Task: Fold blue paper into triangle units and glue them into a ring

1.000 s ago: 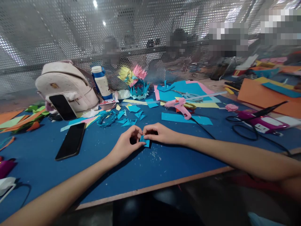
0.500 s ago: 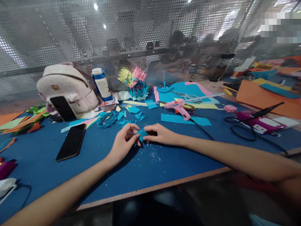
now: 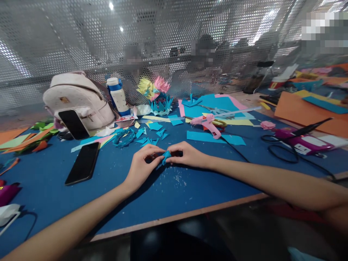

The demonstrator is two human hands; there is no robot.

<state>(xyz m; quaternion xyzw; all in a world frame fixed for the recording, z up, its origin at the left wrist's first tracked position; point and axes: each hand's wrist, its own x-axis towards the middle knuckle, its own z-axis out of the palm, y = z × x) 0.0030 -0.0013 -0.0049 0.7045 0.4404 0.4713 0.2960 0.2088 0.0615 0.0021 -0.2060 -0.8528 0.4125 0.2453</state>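
Observation:
A small folded piece of blue paper (image 3: 166,156) is pinched between both my hands, a little above the blue tabletop. My left hand (image 3: 144,161) grips its left side with thumb and fingertips. From the other side, my right hand (image 3: 187,155) holds it between thumb and bent fingers, which partly hide it. Just beyond the hands lie several small blue folded pieces (image 3: 149,140) and a tangle of blue paper strips (image 3: 123,138). A pink glue gun (image 3: 208,125) rests past my right hand, its cord trailing toward my forearm.
At the back stand a pale backpack (image 3: 78,98), a bottle (image 3: 119,97) and paper flowers (image 3: 160,98). A phone (image 3: 83,164) lies left, another phone (image 3: 73,124) leans on the backpack. Blue sheets (image 3: 209,103) lie behind the glue gun; a purple power strip (image 3: 301,140) sits right.
The blue paper was flatter and angular; now it looks bent or folded up between my fingertips. My left fingers have closed in on it.

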